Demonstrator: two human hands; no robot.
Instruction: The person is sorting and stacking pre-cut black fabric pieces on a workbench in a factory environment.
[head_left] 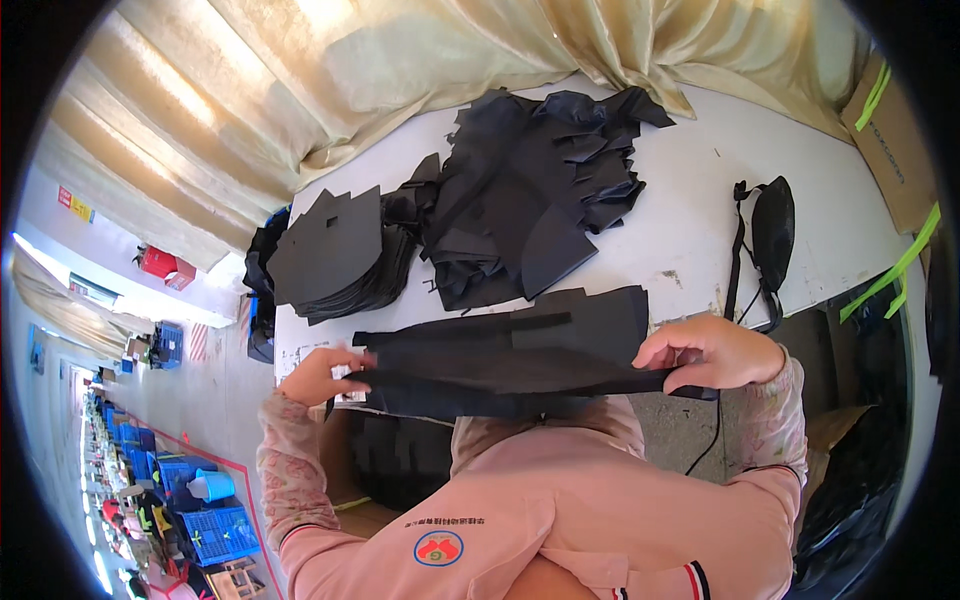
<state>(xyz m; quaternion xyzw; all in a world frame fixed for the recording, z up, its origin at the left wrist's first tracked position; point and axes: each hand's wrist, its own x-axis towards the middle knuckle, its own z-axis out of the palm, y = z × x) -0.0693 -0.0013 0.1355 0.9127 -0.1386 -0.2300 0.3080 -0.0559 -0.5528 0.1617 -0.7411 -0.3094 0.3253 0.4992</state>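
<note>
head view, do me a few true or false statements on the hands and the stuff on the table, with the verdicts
1. The black fabric spans between the left hand and the right hand. True.
2. The stack of black sheets lies to the right of the loose black pile. False: the stack of black sheets lies to its left.
3. A black oval item lies on the right part of the white table. True.
4. The curtain behind the table is dark blue. False: the curtain is pale gold.
5. The right hand wears a glove. False: the right hand is bare.
</note>
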